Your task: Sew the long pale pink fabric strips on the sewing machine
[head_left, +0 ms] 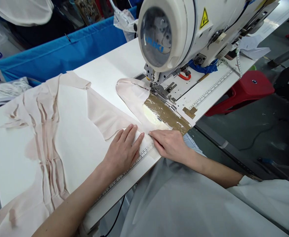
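Pale-pink fabric (105, 115) lay across the white sewing table (77, 141)

My left hand (122, 148) rested on it, fingers slightly spread. At three o'clock from there, my right hand (169, 144) bunched its fingers by the edge; whether they pinched it, I couldn't tell. The JUKI sewing machine (181, 29) stood at one o'clock.

A sewing workshop, marked out by its gear: an industrial machine (183, 39) with a yellow warning sticker (204, 19) stands on a white table (77, 138) bearing ruler scales (121, 179). Cut, pale pink cloth (105, 115) lies across the top, part of it reaching the machine's foot (156, 89). A blue sling (85, 44) runs along the far edge, and a red plastic stool (251, 86) stands on the grey floor (245, 135) at right.
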